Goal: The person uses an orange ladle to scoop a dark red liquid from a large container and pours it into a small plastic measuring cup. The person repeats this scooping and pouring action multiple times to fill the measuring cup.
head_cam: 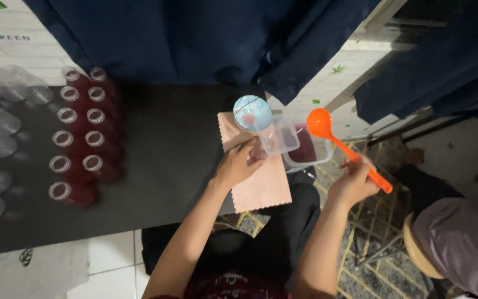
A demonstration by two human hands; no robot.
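**Ladle held above the tub, funnel steadied on the bottle**

While two rows of filled red clear-plastic bottles (84,135) stand far left on the black table (161,166), the left hand (238,165) clasps a bottle under the pale blue funnel (252,113). Just right sits the clear plastic tub of red liquid (304,149). Farther right, the right hand (354,181) grips the orange plastic ladle (343,148), whose handle slants up-left, bowl nearest the funnel.
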